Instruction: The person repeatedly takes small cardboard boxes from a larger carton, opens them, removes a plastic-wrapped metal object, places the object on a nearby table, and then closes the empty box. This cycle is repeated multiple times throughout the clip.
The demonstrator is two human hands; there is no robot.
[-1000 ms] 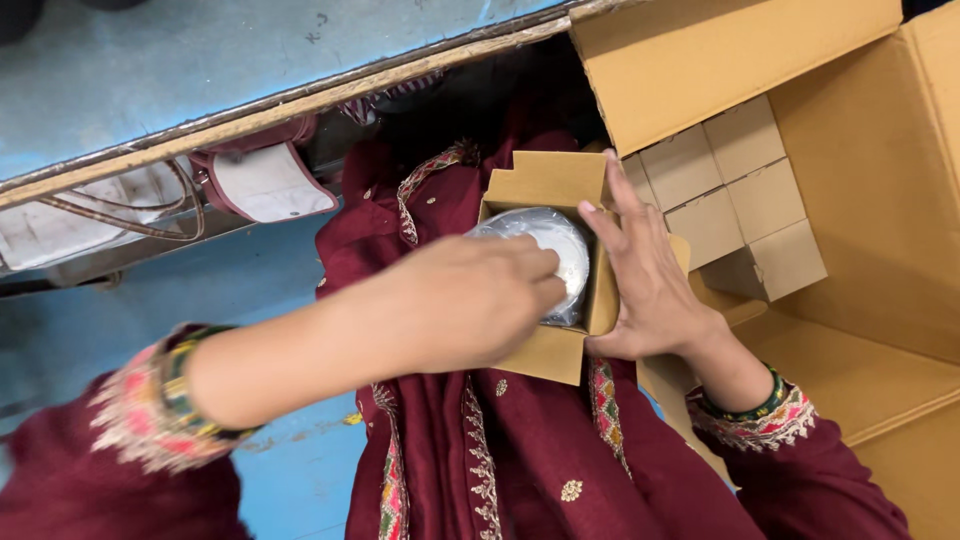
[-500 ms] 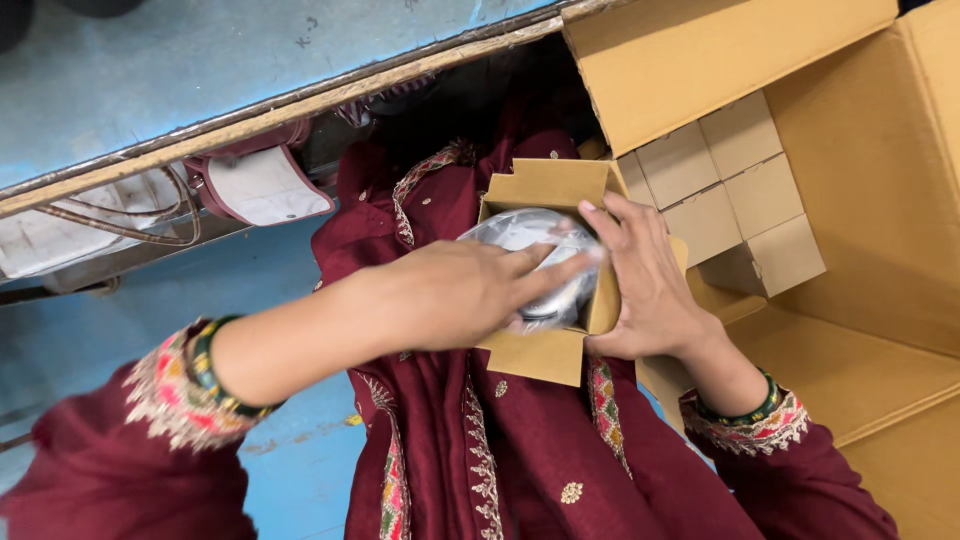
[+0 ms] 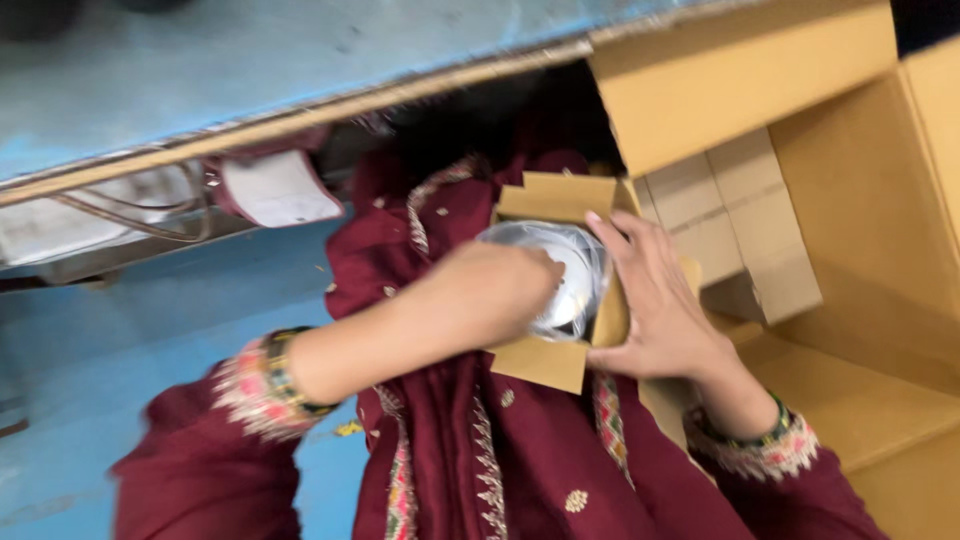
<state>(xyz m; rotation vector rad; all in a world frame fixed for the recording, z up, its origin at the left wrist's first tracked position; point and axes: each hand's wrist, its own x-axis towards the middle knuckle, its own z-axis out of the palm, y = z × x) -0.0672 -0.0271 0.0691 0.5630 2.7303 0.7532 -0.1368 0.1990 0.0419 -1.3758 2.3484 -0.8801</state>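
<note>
A round item in clear shiny wrap point(image 3: 565, 275) sat half inside a small open cardboard box point(image 3: 550, 355), held over the person's lap in dark red embroidered cloth point(image 3: 470, 440). The left hand point(image 3: 495, 290) was closed over the item's near side, fingers pressing it in. The right hand point(image 3: 655, 310) lay spread along the box's far wall, steadying it. The slick wrap looked likely to slip, and the box's open flap could have buckled, since nothing firm lay beneath it. The left hand covered much of the item, so its kind could not be told; blur softened the edges. Just beside, a large open carton point(image 3: 850, 200) held stacked small boxes point(image 3: 730, 220); its right side was cut off.
</note>
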